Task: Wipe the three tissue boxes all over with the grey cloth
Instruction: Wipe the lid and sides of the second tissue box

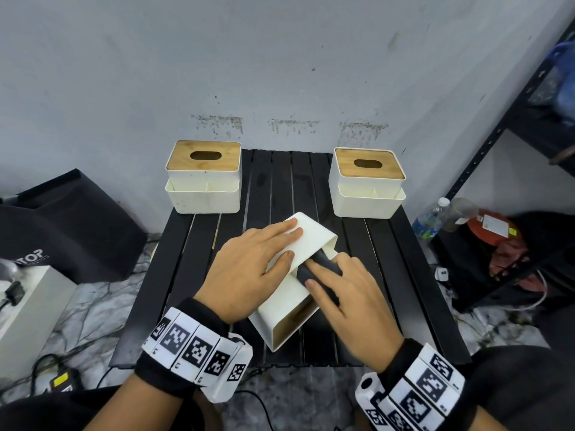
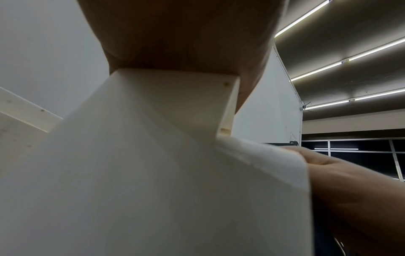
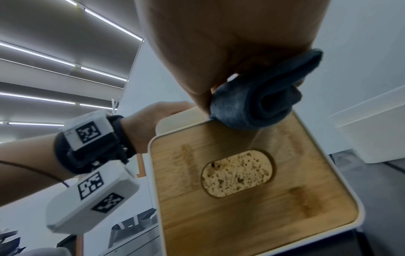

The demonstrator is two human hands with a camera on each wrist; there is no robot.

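**Inspector:** Hand positions, please.

**Assistant:** In the head view the left hand (image 1: 249, 272) lies flat, fingers straight, on the upturned white side of the middle tissue box (image 1: 289, 293), low centre of the frame. That box is tipped on its side, its wooden lid (image 3: 252, 181) facing the lower right. The right hand (image 1: 348, 300) has its fingers curled round the rolled grey cloth (image 1: 323, 269) and presses it against the box's top edge, by the lid rim.

**Inspector:** Edges and clearance?

**Assistant:** The tipped box sits diagonally on the black slatted table (image 1: 413, 290), well inside its edges. Bare slats lie to either side of it and between it and the rear boxes.

**Inspector:** Count.

**Assistant:** Three tissue boxes: the tipped one, the left box (image 1: 203, 178) upright at the table's far left corner, the right box (image 1: 368, 181) upright at the far right. One cloth. Two hands.

**Inspector:** Left wrist view?

**Assistant:** Mostly white box wall, close and blurred; the palm appears to rest on it, though finger placement cannot be read there.
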